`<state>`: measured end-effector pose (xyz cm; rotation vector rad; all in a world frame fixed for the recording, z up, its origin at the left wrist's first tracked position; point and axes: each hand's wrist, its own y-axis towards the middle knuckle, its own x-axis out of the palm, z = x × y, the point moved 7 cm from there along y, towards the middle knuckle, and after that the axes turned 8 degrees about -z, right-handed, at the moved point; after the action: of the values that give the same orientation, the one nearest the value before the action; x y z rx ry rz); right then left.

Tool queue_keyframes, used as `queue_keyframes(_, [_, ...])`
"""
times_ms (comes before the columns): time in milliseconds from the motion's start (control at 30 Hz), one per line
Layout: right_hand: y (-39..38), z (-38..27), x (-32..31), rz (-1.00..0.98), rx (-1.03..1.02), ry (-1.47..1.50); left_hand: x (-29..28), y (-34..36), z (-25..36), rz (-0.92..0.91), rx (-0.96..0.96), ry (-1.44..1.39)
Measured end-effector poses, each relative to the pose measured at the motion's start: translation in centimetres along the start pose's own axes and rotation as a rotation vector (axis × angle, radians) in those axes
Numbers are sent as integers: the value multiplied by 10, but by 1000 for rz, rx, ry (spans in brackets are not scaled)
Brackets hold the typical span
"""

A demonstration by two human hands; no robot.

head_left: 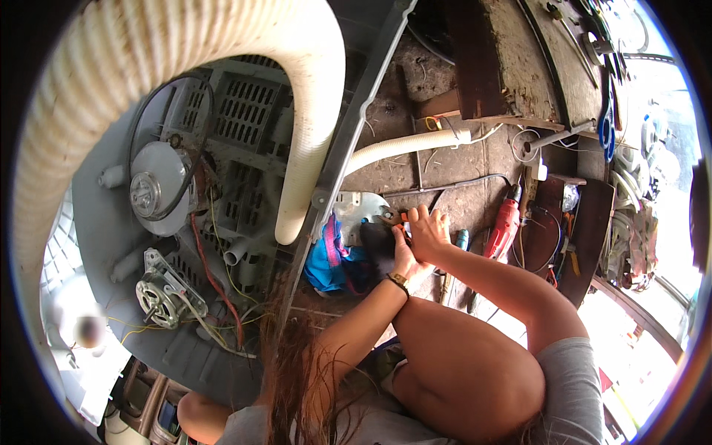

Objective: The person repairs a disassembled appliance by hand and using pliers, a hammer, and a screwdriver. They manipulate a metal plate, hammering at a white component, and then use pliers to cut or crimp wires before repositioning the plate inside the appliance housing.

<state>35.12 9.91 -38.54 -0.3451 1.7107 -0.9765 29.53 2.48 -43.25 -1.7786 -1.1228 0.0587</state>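
Note:
My left hand (410,261), with a watch on its wrist, is closed at a dark rounded piece (379,245) whose kind I cannot make out. Just above it, my right hand (430,231) is wrapped round the orange handles of a pair of pliers (391,216). The two hands touch, and the pliers' jaws sit at the far edge of the dark piece. A blue and pink cloth (326,259) lies left of the hands. Behind them rests a flat metal plate (361,202).
At left lies an opened grey washing machine body (111,222) with a motor (158,297), wires and a thick ribbed hose (319,89) arching over it. A red power tool (506,222), a screwdriver (462,239) and a wooden tool box (593,222) are at right.

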Motion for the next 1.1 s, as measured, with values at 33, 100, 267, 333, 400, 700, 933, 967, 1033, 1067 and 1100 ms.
queue_keyframes(33, [-1,-3,-1,-15,-9,-27,-12,6,8,-17,3,19])
queue_keyframes(100, [-3,-5,-2,-19,-26,-62,-24,8,9,-51,-55,62])
queue_keyframes(267, [-2,-2,-5,-102,-53,-81,-8,-17,10,-183,-55,61])
queue_keyframes(333, [-1,-4,-10,-93,-54,-99,-11,-11,9,-175,-30,40])
queue_keyframes(400, [-5,-2,-9,-34,-47,-105,-9,-8,5,-164,-14,18])
queue_keyframes(700, [-2,-5,-7,-164,25,19,-7,12,-4,-77,-18,-21])
queue_keyframes(933, [-3,-1,-3,-122,46,50,-12,-2,9,287,52,501])
queue_keyframes(967, [-1,0,0,-128,47,13,3,-20,10,395,25,576])
queue_keyframes(1033, [-7,-3,-8,-100,37,21,6,-26,11,466,2,526])
queue_keyframes(1067, [-7,-3,-7,-68,34,-11,5,-22,12,434,56,548])
queue_keyframes(1100, [-6,-3,-6,-151,42,23,-9,-22,16,532,14,614])
